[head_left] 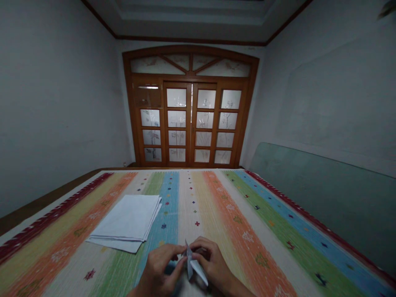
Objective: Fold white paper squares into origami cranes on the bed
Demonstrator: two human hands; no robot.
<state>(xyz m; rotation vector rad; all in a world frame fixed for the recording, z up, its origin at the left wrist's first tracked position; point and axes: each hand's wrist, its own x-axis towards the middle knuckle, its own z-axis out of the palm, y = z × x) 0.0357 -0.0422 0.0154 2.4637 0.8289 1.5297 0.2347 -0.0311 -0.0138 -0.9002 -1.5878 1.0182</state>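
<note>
The left hand (159, 268) and the right hand (210, 264) are drawn in close together, fingers curled, and both have hold of a folded piece of white paper (193, 264). The paper stands upright between them, one narrow point rising above the fingers and a flap slanting down and to the right. How each fingertip sits on the folds is partly hidden.

Up and to the left of the folded piece of white paper, a stack of white paper sheets (125, 218) lies on a striped woven rug (262, 264), touching neither hand. Straight ahead of the folded piece of white paper, well apart, stands a wooden door with frosted glass panes (190, 123). Far to its right, a green-tinted glass panel (318, 198) leans against the wall.
</note>
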